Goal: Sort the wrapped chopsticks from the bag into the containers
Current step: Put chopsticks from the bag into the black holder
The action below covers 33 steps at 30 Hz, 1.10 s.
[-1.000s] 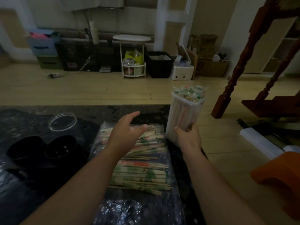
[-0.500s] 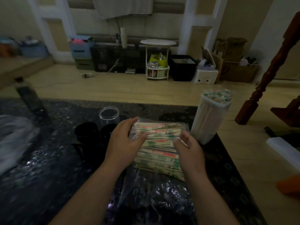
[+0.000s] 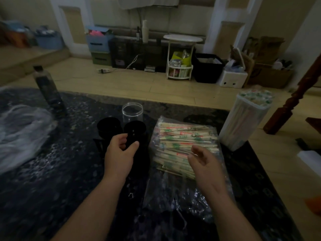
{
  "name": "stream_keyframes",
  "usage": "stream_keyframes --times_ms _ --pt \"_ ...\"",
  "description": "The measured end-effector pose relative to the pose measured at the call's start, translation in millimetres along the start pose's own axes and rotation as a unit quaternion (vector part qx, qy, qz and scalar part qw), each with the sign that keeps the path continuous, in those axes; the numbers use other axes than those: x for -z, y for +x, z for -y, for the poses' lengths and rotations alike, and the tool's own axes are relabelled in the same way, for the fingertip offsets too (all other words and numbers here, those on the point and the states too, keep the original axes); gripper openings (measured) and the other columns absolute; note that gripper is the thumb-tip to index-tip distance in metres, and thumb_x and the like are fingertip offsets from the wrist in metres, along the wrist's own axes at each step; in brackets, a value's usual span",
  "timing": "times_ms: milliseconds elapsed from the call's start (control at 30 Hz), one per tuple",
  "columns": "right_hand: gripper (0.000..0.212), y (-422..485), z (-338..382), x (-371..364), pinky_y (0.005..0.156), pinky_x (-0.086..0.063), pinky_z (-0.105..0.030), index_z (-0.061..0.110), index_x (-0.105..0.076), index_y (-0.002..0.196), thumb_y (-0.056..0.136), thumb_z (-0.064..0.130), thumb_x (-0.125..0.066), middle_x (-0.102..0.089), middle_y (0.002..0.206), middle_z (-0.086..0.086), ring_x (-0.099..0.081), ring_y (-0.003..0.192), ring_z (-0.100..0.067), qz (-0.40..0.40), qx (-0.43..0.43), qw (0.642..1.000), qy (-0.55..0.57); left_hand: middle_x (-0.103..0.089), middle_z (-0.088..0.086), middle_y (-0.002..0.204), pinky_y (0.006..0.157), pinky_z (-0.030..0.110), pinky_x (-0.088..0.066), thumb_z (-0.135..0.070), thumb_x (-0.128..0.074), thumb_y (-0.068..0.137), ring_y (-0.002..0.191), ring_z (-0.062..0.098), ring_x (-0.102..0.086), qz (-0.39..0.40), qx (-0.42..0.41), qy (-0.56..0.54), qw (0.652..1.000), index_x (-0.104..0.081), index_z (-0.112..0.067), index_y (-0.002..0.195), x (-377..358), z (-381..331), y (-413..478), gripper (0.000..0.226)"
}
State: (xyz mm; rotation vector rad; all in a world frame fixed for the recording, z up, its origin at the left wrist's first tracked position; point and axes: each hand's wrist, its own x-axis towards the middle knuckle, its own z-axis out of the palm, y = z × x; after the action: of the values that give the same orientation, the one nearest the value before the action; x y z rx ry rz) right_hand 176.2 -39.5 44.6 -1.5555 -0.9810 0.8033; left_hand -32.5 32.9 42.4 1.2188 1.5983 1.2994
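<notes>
A clear plastic bag of wrapped chopsticks (image 3: 182, 138) lies flat on the dark countertop (image 3: 52, 180). Left of it stand two black containers (image 3: 108, 125) (image 3: 137, 126) and, behind them, a clear jar (image 3: 132, 110). My left hand (image 3: 119, 152) curls its fingers and thumb round the nearer black container. Above the near end of the bag hovers my right hand (image 3: 203, 159), fingers loosely bent and holding nothing. A tall white container (image 3: 243, 126) packed with wrapped chopsticks stands at the bag's right.
A dark bottle (image 3: 49, 91) stands at the counter's far left, with crumpled white plastic (image 3: 20, 134) in front of it. The counter's edge runs just right of the tall container. A wooden post (image 3: 293, 103) rises beyond it.
Both hands have left the chopstick bundle. My left hand moved left onto the nearer black container, and my right hand drew back above the bag. The view shifted left.
</notes>
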Motion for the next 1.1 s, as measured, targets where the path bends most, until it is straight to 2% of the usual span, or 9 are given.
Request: stream_keyframes --times_ms 67,167,233,300,500,600,767,1000,1100 --pt "0.028 0 -3 -1 0.081 -0.043 -0.010 0.027 -0.061 0.118 0.092 0.016 -0.066 -0.064 0.120 0.009 -0.057 0.103 0.010 0.000 0.002 1.000 -0.010 -0.061 -0.001 0.109 0.088 0.032 -0.048 -0.030 -0.072 0.086 0.101 0.015 -0.059 -0.034 0.057 -0.033 0.997 -0.058 -0.021 0.110 1 4 9 0.029" --pt "0.026 1 -6 -2 0.077 -0.043 -0.006 0.028 -0.062 0.115 0.093 0.016 -0.066 -0.064 0.114 0.013 -0.057 0.098 0.013 -0.004 0.006 1.000 -0.016 -0.061 0.001 0.102 0.083 0.035 -0.052 -0.035 -0.070 0.088 0.092 0.016 -0.060 -0.035 0.164 -0.130 0.977 -0.058 -0.012 0.114 -3 11 23 0.037" --pt "0.026 2 -8 -3 0.075 -0.043 -0.005 0.026 -0.063 0.117 0.094 0.017 -0.065 -0.064 0.112 0.017 -0.057 0.096 0.014 -0.001 0.010 1.000 -0.026 -0.059 0.008 0.103 0.081 0.034 -0.050 -0.033 -0.067 0.091 0.092 0.020 -0.060 -0.032 0.234 -0.231 0.944 -0.056 -0.010 0.112 -8 13 32 0.033" --pt "0.023 1 -9 -4 0.072 -0.044 -0.005 0.027 -0.063 0.115 0.094 0.018 -0.065 -0.063 0.111 0.019 -0.058 0.094 0.015 0.004 0.008 0.999 -0.032 -0.055 0.014 0.107 0.086 0.036 -0.048 -0.031 -0.062 0.095 0.100 0.025 -0.058 -0.016 0.281 -0.310 0.908 -0.055 -0.015 0.116 -12 13 38 0.027" --pt "0.017 -2 -8 -3 0.067 -0.045 -0.002 0.031 -0.065 0.102 0.093 0.016 -0.066 -0.065 0.103 0.020 -0.060 0.089 0.017 -0.005 0.017 0.999 -0.041 -0.060 0.010 0.100 0.070 0.030 -0.049 -0.020 -0.053 0.100 0.089 0.021 -0.060 -0.017 0.287 -0.356 0.889 -0.052 -0.010 0.120 -18 27 42 0.022" --pt "0.014 -6 -6 0 0.066 -0.045 -0.009 0.031 -0.066 0.090 0.092 0.018 -0.067 -0.069 0.091 0.014 -0.063 0.084 0.005 -0.015 0.021 0.998 -0.062 -0.059 0.016 0.097 0.070 0.031 -0.052 -0.015 -0.049 0.101 0.087 0.025 -0.061 -0.023 0.288 -0.385 0.876 -0.050 -0.003 0.119 -16 23 32 0.021" --pt "0.006 -22 3 10 0.070 -0.048 -0.023 0.026 -0.069 0.092 0.091 0.020 -0.068 -0.070 0.090 0.009 -0.065 0.085 -0.006 0.010 -0.008 0.994 -0.106 -0.057 0.017 0.098 0.069 0.034 -0.052 -0.012 -0.047 0.102 0.087 0.029 -0.062 -0.022 0.297 -0.375 0.878 -0.048 -0.005 0.125 0 23 10 0.024" --pt "0.021 -42 7 18 0.065 -0.044 -0.025 0.026 -0.065 0.077 0.089 0.008 -0.064 -0.066 0.080 0.005 -0.060 0.075 -0.013 0.086 -0.033 0.974 -0.206 -0.052 0.015 0.091 0.088 0.039 -0.046 -0.012 -0.040 0.105 0.099 0.031 -0.055 -0.001 0.346 -0.319 0.882 -0.044 -0.003 0.138 27 16 -19 0.034" --pt "0.026 -56 1 19 0.060 -0.042 -0.017 0.027 -0.063 0.074 0.089 0.006 -0.061 -0.064 0.078 0.009 -0.058 0.072 -0.008 0.101 -0.032 0.965 -0.238 -0.053 0.020 0.109 0.089 0.039 -0.046 -0.013 -0.041 0.105 0.112 0.035 -0.055 0.000 0.356 -0.299 0.885 -0.043 -0.002 0.139 36 11 -37 0.036"
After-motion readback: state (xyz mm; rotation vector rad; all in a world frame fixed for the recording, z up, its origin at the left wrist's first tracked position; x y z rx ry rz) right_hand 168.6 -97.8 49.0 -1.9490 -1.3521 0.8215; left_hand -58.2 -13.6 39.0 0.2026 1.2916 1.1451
